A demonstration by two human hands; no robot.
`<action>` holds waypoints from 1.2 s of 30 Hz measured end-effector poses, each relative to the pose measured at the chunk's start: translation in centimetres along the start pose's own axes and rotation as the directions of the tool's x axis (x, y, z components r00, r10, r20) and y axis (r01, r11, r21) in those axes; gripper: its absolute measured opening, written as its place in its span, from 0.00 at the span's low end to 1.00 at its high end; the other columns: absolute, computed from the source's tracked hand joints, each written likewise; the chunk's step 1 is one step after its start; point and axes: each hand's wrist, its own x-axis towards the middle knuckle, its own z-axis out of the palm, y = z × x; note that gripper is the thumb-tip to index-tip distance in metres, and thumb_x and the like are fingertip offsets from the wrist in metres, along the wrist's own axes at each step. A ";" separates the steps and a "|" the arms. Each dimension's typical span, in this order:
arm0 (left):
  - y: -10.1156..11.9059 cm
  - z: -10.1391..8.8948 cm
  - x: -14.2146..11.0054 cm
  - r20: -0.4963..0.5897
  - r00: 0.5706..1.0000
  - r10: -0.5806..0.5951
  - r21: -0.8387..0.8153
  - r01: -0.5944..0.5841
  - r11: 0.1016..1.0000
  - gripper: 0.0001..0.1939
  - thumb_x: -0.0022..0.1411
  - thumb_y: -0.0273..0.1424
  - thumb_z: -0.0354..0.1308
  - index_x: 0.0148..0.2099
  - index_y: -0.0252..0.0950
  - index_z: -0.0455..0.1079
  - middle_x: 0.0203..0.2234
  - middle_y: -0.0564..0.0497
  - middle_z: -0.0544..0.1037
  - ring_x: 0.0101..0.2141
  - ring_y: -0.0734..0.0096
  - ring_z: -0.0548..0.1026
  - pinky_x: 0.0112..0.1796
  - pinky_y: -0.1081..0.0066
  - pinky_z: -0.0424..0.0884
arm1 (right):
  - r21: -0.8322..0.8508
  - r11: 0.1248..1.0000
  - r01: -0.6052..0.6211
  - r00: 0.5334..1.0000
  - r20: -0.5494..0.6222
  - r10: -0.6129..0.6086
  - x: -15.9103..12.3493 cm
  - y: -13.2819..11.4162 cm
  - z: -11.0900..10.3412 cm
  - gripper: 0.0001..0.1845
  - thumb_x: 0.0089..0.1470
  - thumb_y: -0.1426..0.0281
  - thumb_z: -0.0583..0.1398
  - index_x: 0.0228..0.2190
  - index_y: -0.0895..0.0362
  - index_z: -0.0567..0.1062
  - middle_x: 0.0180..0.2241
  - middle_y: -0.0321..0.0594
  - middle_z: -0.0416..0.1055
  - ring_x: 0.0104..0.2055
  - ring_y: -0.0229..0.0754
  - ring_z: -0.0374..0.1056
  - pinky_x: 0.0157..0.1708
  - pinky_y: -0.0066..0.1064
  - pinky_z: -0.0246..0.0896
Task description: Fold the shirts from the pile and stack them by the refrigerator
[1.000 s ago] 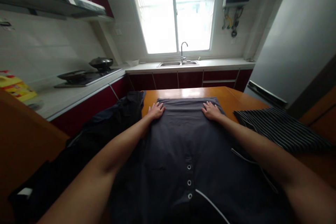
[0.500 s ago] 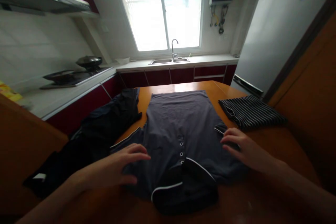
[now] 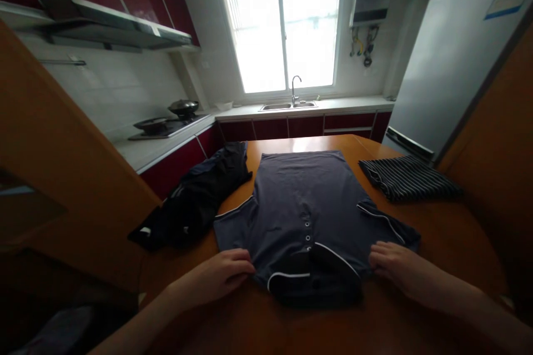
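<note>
My left hand [image 3: 229, 270] and right hand [image 3: 393, 264] seem to pinch the grey shirt [image 3: 303, 188] near its two shoulders, presumably so both sides sit even; it lies spread on the table [image 3: 453, 238], collar [image 3: 318, 291] towards me.

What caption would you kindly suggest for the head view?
Left hand and right hand at a dark collared shirt spread on the table.

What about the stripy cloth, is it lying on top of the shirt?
No, the striped cloth lies apart from the shirt, with bare table showing between them.
</note>
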 end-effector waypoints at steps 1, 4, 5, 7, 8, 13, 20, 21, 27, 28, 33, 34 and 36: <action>0.4 -0.3 -0.4 0.048 0.999 -0.006 -0.027 0.007 1.000 0.13 0.70 0.33 0.52 0.49 0.49 0.77 0.40 0.49 0.78 0.40 0.66 0.76 0.42 0.70 0.70 | 0.048 0.999 -0.004 0.999 0.052 0.002 -0.6 -0.5 -0.3 0.13 0.62 0.73 0.52 0.29 0.49 0.72 0.35 0.43 0.74 0.38 0.46 0.70 0.38 0.37 0.63; -0.6 -1.2 -0.7 -0.071 0.994 -0.086 -0.025 0.085 0.996 0.13 0.69 0.37 0.54 0.51 0.48 0.76 0.45 0.49 0.78 0.46 0.64 0.76 0.49 0.68 0.69 | 0.132 0.991 -0.001 0.993 0.114 -0.014 -1.1 -1.2 -0.7 0.12 0.64 0.67 0.54 0.29 0.47 0.73 0.36 0.42 0.75 0.38 0.45 0.71 0.38 0.35 0.65; -1.6 -1.4 -0.4 -0.195 0.969 -0.149 0.003 0.153 0.988 0.14 0.69 0.37 0.54 0.54 0.47 0.74 0.49 0.48 0.77 0.49 0.62 0.75 0.52 0.65 0.68 | 0.115 0.993 0.002 0.998 0.064 -0.009 -0.9 -0.9 -0.6 0.12 0.64 0.66 0.53 0.31 0.47 0.75 0.38 0.43 0.75 0.40 0.46 0.71 0.40 0.36 0.66; -4.2 -1.8 0.2 -0.416 0.859 -0.297 0.061 0.353 0.934 0.20 0.66 0.38 0.56 0.59 0.43 0.71 0.55 0.44 0.74 0.55 0.56 0.71 0.57 0.60 0.64 | -0.008 1.000 -0.030 0.989 -0.147 0.029 0.1 0.5 -0.2 0.11 0.63 0.66 0.53 0.39 0.46 0.77 0.44 0.46 0.75 0.46 0.49 0.71 0.47 0.40 0.65; -5.5 -1.9 0.6 -0.467 0.806 -0.364 0.087 0.451 0.888 0.23 0.64 0.38 0.57 0.60 0.40 0.69 0.55 0.42 0.73 0.55 0.53 0.71 0.57 0.58 0.64 | -0.098 0.992 -0.082 0.961 -0.272 0.053 0.6 1.6 0.1 0.12 0.62 0.66 0.54 0.43 0.47 0.77 0.48 0.47 0.74 0.51 0.52 0.69 0.50 0.44 0.64; -8.6 -1.6 1.7 -0.401 0.726 -0.559 0.106 0.643 0.759 0.20 0.62 0.38 0.58 0.54 0.36 0.70 0.47 0.40 0.78 0.49 0.54 0.76 0.50 0.64 0.68 | -0.338 0.846 -0.413 0.825 -0.531 0.191 0.7 7.5 1.5 0.18 0.57 0.67 0.56 0.49 0.55 0.75 0.49 0.51 0.74 0.49 0.57 0.70 0.44 0.47 0.67; -8.4 -4.0 1.3 -0.366 0.710 -0.602 0.025 0.654 0.756 0.06 0.56 0.36 0.54 0.33 0.40 0.66 0.32 0.48 0.78 0.35 0.61 0.77 0.37 0.68 0.68 | -0.101 0.774 -0.626 0.719 -0.459 0.521 -1.6 9.1 -0.5 0.13 0.60 0.66 0.54 0.35 0.54 0.78 0.36 0.46 0.78 0.35 0.48 0.75 0.31 0.35 0.63; -8.7 -4.5 1.0 -0.379 0.687 -0.620 0.030 0.679 0.734 0.06 0.55 0.36 0.53 0.33 0.40 0.66 0.30 0.49 0.77 0.33 0.61 0.76 0.35 0.68 0.68 | -0.044 0.758 -0.651 0.687 -0.459 0.563 -1.7 9.6 -1.0 0.13 0.59 0.66 0.54 0.34 0.54 0.78 0.35 0.45 0.79 0.34 0.48 0.75 0.30 0.34 0.62; -10.2 -4.2 -1.1 -0.221 0.705 -0.674 0.030 0.695 0.718 0.12 0.52 0.40 0.55 0.36 0.40 0.67 0.29 0.51 0.78 0.33 0.58 0.78 0.33 0.69 0.70 | 0.219 0.707 -0.672 0.643 -0.301 0.704 -3.7 14.1 -2.4 0.10 0.53 0.68 0.58 0.27 0.56 0.79 0.31 0.45 0.80 0.34 0.47 0.76 0.31 0.31 0.64; -10.0 -3.9 -1.4 -0.220 0.726 -0.652 0.066 0.677 0.733 0.14 0.52 0.41 0.56 0.39 0.40 0.68 0.33 0.49 0.79 0.36 0.56 0.79 0.36 0.67 0.71 | 0.186 0.700 -0.690 0.641 -0.291 0.710 -4.0 14.3 -2.3 0.09 0.53 0.67 0.59 0.27 0.56 0.79 0.31 0.45 0.80 0.34 0.48 0.76 0.31 0.32 0.64; -6.3 -2.7 0.1 -0.492 0.760 -0.424 0.367 0.623 0.691 0.25 0.60 0.42 0.56 0.57 0.36 0.70 0.53 0.37 0.74 0.52 0.41 0.74 0.49 0.50 0.71 | -0.104 0.710 -0.696 0.628 -0.568 0.532 -3.2 9.7 -1.6 0.16 0.61 0.64 0.54 0.40 0.58 0.78 0.40 0.53 0.77 0.43 0.56 0.74 0.42 0.45 0.68; -5.3 -2.4 1.1 -0.495 0.801 -0.336 0.386 0.550 0.741 0.25 0.64 0.41 0.53 0.60 0.36 0.69 0.56 0.37 0.72 0.55 0.44 0.72 0.53 0.50 0.69 | -0.142 0.772 -0.619 0.674 -0.599 0.431 -2.4 8.3 -1.4 0.18 0.62 0.64 0.53 0.44 0.58 0.78 0.45 0.54 0.76 0.47 0.57 0.73 0.47 0.47 0.67; -3.6 -1.5 3.2 -0.411 0.900 -0.149 0.386 0.319 0.865 0.25 0.70 0.41 0.48 0.65 0.38 0.64 0.63 0.41 0.67 0.61 0.52 0.66 0.61 0.54 0.62 | -0.177 0.903 -0.390 0.788 -0.572 0.228 -0.5 5.5 -0.8 0.20 0.64 0.62 0.52 0.51 0.56 0.75 0.55 0.53 0.71 0.57 0.55 0.67 0.57 0.47 0.62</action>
